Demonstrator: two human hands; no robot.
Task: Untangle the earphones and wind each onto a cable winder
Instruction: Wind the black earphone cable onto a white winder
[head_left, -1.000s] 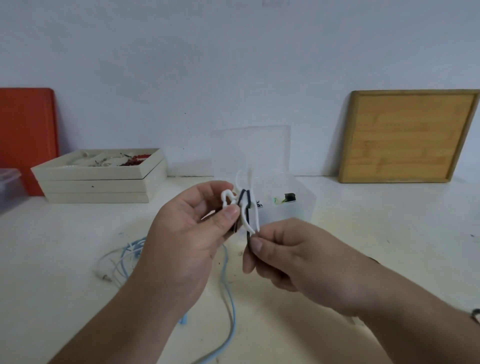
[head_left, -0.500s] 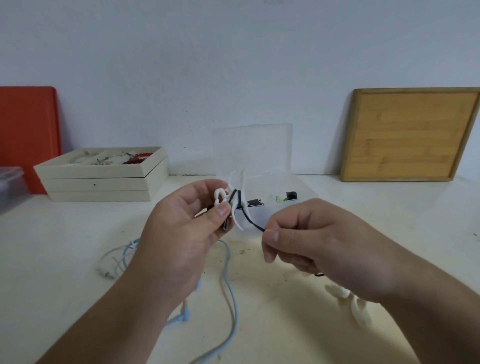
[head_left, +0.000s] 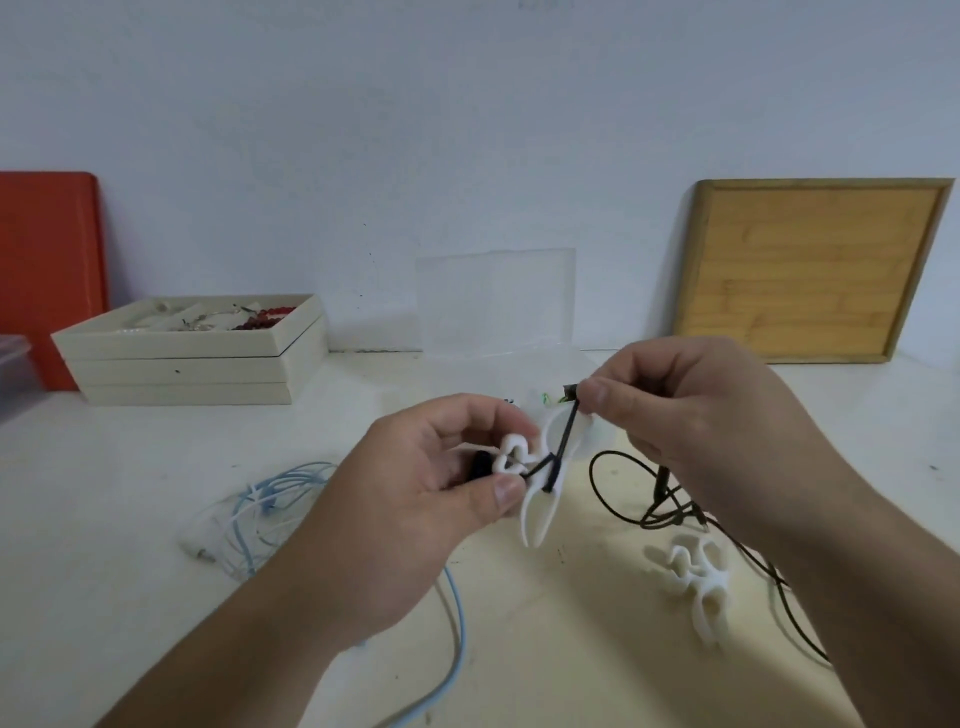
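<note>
A single head-worn wide-angle view looks forward and slightly down across a pale table (head_left: 130, 597) toward a white wall (head_left: 467, 130). It sits close behind the left hand (head_left: 415, 499) and right hand (head_left: 717, 426), both forearms entering from the bottom edge. Wide-angle distortion bows the outer edges. No second view shares the scene.

White cable winder (head_left: 540, 488) held above table, black earphone cable (head_left: 563, 436) crossing it; second white winder (head_left: 698, 577) on table; blue earphones (head_left: 270, 499) tangled left.

L hand (head_left: 415, 499) w/ white winder (head_left: 540, 499), R hand (head_left: 691, 415) w/ black cable (head_left: 566, 431).
</note>
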